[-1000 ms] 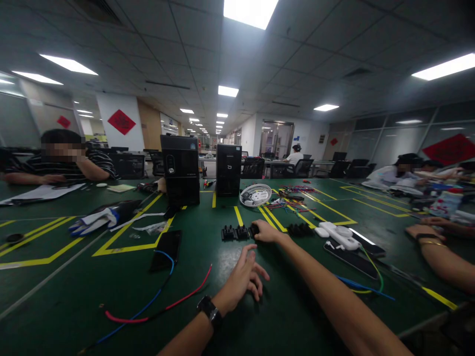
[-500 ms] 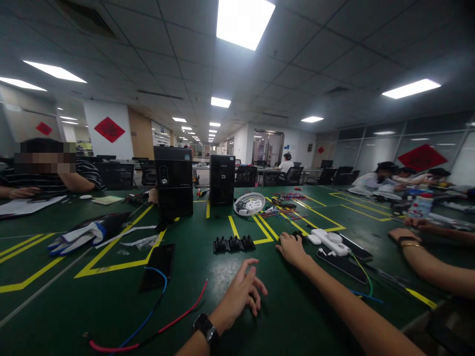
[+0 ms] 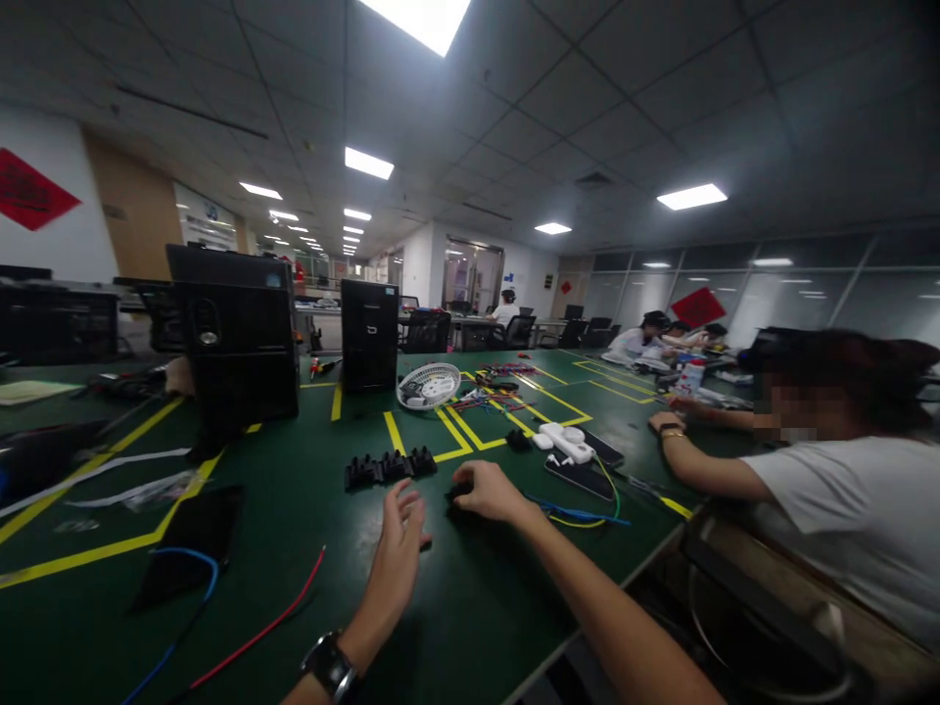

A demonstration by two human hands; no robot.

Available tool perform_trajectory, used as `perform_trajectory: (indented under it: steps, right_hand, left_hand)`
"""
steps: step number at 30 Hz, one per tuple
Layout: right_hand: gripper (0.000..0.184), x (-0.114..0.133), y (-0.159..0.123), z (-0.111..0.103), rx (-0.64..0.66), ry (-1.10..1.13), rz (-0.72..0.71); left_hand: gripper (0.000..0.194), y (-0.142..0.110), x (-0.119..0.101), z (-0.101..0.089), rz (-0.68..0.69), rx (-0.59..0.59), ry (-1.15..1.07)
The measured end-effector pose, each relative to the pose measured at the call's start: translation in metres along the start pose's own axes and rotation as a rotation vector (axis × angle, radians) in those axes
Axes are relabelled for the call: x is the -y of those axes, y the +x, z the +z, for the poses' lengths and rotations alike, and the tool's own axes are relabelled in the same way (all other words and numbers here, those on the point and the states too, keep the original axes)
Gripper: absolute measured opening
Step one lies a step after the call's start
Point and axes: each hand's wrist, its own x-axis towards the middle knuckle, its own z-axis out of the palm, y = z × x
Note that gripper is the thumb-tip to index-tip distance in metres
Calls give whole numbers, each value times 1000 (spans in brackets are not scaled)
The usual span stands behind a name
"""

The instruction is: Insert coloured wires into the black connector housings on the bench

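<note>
And here's the green table stretching out before you, with a person in a white shirt seated at its right side. Two black computer cases, a left tower and a right tower, make 2 upright blocks at the back. Your right hand is out over the table, thumb and fingers pinching a small black part right of the black row. Your left hand, watch at the wrist, is loosely open and grasping nothing, its fingertips close to that row's near side. A dark flat panel lies to the left, a white basket just beside the right tower's base. There's the black row, 3 pieces side by side, in front of the basket. Nearer you, a red wire and a blue wire curve across the table. Over right, 1 loose black part sits just beside the white devices.
</note>
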Motion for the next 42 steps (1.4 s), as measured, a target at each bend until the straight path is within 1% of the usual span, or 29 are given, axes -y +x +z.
perform_trajectory:
  steps: [2,5,7,8,9,10,11,12,13,15,16,18,19,21,24,26,29,32,35,37,39,41,42]
  right_hand:
    - [32,24,-10,9,-27,122,-32]
    - [28,61,-30,19,-75,338,-167]
    - [32,74,-46,17,-103,361,-281]
    - [35,75,-55,13,-125,337,-320]
    - [37,70,-63,6,-158,303,-338]
    - [37,60,-73,-1,-196,263,-336]
    - [32,46,-82,-10,-232,218,-313]
    - [28,28,-90,-19,-266,163,-270]
    - [28,8,-97,-28,-284,97,-212]
    - [32,-33,-108,-42,-263,-46,-58]
    - [29,-51,-112,-46,-229,-114,11]
    - [21,-75,-117,-48,-162,-217,111]
    - [18,-82,-119,-46,-143,-252,139]
    - [14,-87,-121,-40,-144,-297,169]
    - [12,-85,-121,-33,-169,-330,185]
    - [13,-84,-121,-33,-165,-351,184]
    - [14,-84,-121,-40,-158,-426,183]
    - [17,-81,-119,-55,-223,-464,204]
    - [22,-74,-111,-74,-353,-353,209]
    - [23,-65,-104,-85,-453,-228,165]
    - [24,-50,-96,-91,-543,-94,110]
    - [26,-29,-89,-89,-553,57,57]
    - [26,-17,-86,-84,-522,136,30]
  left_hand:
    - [55,-4,-4,5,-44,-27,-96]
    - [42,-8,-8,7,-206,34,-293]
    - [32,-6,-8,4,-290,56,-380]
    - [29,-5,-8,2,-304,53,-411]
    - [27,-3,-7,0,-300,49,-440]
    - [26,-1,-6,-2,-285,46,-464]
    - [26,1,-6,-4,-269,47,-485]
    - [26,2,-5,-6,-261,44,-499]
    - [26,3,-5,-6,-257,45,-508]
    - [28,2,-7,-6,-256,62,-506]
    - [29,0,-8,-5,-254,85,-493]
    - [32,-3,-11,-4,-245,140,-448]
    - [34,-4,-13,-3,-238,159,-425]
    - [36,-7,-15,-3,-226,179,-398]
    - [36,-8,-15,-4,-216,180,-394]
    - [35,-7,-13,-5,-209,183,-395]
    - [37,-6,-10,-6,-195,186,-398]
    - [41,-5,-7,-7,-182,182,-407]
    - [43,-3,-5,-7,-168,186,-417]
    - [41,-2,-6,-8,-163,171,-440]
    - [38,-1,-8,-8,-172,139,-476]
    - [37,1,-11,-9,-185,117,-517]
    - [38,1,-12,-10,-189,116,-533]
